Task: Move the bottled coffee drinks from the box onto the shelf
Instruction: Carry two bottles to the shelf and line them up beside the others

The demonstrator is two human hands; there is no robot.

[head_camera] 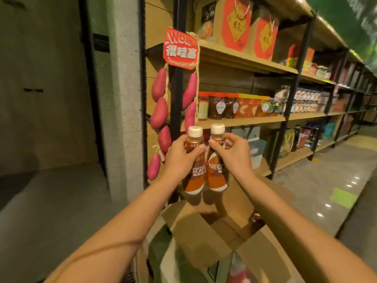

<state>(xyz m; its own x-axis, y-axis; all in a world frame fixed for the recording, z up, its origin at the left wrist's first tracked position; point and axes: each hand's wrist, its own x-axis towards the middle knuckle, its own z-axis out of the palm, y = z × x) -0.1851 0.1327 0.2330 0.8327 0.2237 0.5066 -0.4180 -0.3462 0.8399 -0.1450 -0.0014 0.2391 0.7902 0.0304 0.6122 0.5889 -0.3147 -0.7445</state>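
Two brown Nescafe coffee bottles with cream caps are held upright side by side in front of the shelving unit. My left hand (180, 158) grips the left bottle (194, 180) around its upper body. My right hand (232, 155) grips the right bottle (217, 176) the same way. Both bottles hang above the open cardboard box (204, 237), whose flaps stand open below my arms. Behind the bottles runs a wooden shelf (251, 119) at about cap height.
Jars with red and yellow lids (230, 106) line the middle shelf. Gift boxes (238, 23) fill the shelf above. A string of fake sweet potatoes (160, 117) and a red WOW sign (181, 51) hang on the black shelf post. Tiled aisle floor lies right.
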